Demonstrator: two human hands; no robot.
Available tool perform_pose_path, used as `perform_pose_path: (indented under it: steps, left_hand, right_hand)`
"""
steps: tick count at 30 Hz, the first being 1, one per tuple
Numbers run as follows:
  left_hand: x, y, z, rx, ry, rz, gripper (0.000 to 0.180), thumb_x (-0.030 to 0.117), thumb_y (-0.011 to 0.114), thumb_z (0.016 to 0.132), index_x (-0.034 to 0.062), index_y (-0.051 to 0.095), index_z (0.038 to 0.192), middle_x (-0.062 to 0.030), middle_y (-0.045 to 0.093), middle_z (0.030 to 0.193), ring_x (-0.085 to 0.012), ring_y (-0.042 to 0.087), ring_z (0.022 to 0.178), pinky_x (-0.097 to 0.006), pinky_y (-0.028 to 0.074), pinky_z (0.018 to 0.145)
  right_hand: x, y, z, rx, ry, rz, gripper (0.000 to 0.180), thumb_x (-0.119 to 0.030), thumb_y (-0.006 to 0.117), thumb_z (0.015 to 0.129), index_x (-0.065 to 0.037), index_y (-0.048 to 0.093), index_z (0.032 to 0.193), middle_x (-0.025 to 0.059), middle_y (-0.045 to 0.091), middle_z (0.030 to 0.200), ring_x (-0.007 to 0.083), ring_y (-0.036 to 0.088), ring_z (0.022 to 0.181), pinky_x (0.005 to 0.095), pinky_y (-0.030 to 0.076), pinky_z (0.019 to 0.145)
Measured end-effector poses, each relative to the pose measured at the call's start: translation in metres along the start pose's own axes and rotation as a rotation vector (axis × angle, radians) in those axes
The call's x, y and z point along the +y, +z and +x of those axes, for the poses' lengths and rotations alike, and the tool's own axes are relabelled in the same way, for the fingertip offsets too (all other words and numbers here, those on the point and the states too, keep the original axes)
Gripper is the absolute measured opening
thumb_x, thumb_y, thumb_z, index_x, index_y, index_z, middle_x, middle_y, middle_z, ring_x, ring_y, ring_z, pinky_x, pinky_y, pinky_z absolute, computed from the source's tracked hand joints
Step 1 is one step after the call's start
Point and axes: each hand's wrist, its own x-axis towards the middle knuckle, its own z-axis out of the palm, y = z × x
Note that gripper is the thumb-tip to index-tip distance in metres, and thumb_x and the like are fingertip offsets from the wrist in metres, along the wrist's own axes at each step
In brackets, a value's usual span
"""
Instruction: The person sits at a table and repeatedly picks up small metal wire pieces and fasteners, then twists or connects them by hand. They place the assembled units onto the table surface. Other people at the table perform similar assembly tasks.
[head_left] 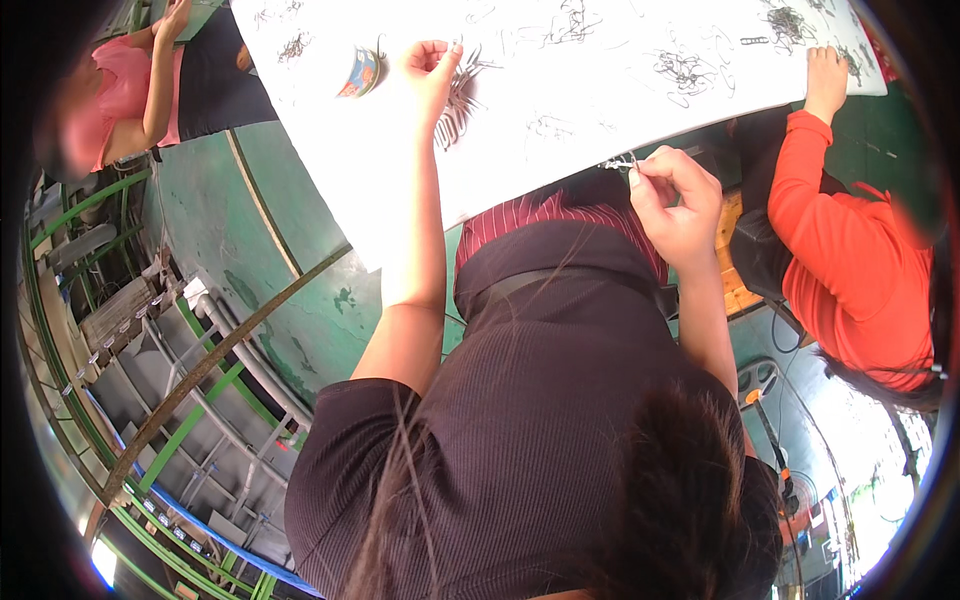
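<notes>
At the far left, a co-worker in a pink top [120, 90] sits beside a green floor [300, 270], with one arm raised toward the white counter [560, 100]. Below that person, grey metal racking with green rails [170, 400] fills the lower left. A small round tin with a blue and orange pattern [360, 72] lies on the counter near its left edge. Just right of the tin, the person's left hand [430, 70] reaches out over the counter, its fingers curled together around a bunch of thin dark wire pieces [462, 100] that fan out beneath it. More tangles of the same dark wire [685, 72] lie scattered across the counter top, well apart from one another. In the centre, the person's dark ribbed shirt [540, 440] and a maroon striped cloth [560, 215] fill the foreground below the counter edge. To the right, the right hand [672, 195] is held just off the near counter edge, thumb and fingertips pinched shut on a small shiny metal piece [620, 163] that sticks out to its left. At the far right, another co-worker in an orange long sleeve [850, 250] rests a hand [826, 75] on the counter beside another clump of wire.
</notes>
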Motion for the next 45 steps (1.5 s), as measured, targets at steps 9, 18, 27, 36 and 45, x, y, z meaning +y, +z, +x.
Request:
perform_pose_path:
  steps: [9,18,27,36,45]
  left_hand:
    - [0.033,0.007,-0.023,-0.178,-0.279,-0.306,0.015,0.015,0.063,0.078,0.0021,0.058,0.082,-0.0038,0.06,0.074,-0.0067,0.052,0.06,-0.019,0.042,0.056]
    - [0.097,0.043,-0.068,-0.541,-0.366,-0.864,0.008,0.01,0.056,0.082,0.0036,0.055,0.086,-0.0086,0.059,0.084,-0.0128,0.055,0.07,-0.027,0.045,0.066]
    - [0.12,0.064,-0.096,-0.611,-0.446,-0.796,0.019,0.003,0.064,0.075,0.0044,0.05,0.088,-0.0029,0.056,0.077,-0.0111,0.054,0.072,-0.023,0.043,0.066]
    - [0.119,0.072,-0.101,-0.532,-0.44,-0.761,0.016,0.004,0.063,0.076,0.005,0.05,0.085,-0.0044,0.056,0.079,-0.0118,0.054,0.075,-0.025,0.044,0.07]
    - [0.126,0.067,-0.105,-0.498,-0.309,-0.963,0.023,0.0,0.062,0.075,0.0046,0.047,0.092,-0.0062,0.058,0.083,-0.0123,0.057,0.081,-0.024,0.047,0.075]
  right_hand:
    - [0.003,0.003,-0.006,0.008,0.01,-0.006,0.008,0.006,0.058,0.069,0.0,0.053,0.07,-0.0006,0.047,0.057,0.0014,0.034,0.046,0.018,0.026,0.041]
    - [0.001,0.01,-0.009,0.033,0.103,0.093,0.005,0.004,0.057,0.072,0.0,0.053,0.072,-0.0009,0.049,0.057,0.0014,0.04,0.048,0.0179,0.031,0.043]
    - [0.006,0.013,-0.017,0.066,0.155,0.131,0.006,0.004,0.056,0.073,0.0,0.051,0.072,-0.0029,0.05,0.058,-0.0003,0.04,0.051,0.0164,0.032,0.045]
    - [0.009,0.018,-0.011,0.095,0.242,0.136,0.006,0.004,0.057,0.073,0.001,0.052,0.073,-0.0011,0.054,0.06,-0.0001,0.045,0.052,0.0164,0.035,0.046]
    - [0.017,0.01,-0.01,-0.025,0.174,0.245,0.018,0.001,0.061,0.073,-0.001,0.055,0.09,-0.0033,0.05,0.062,0.0003,0.04,0.05,0.0163,0.032,0.045]
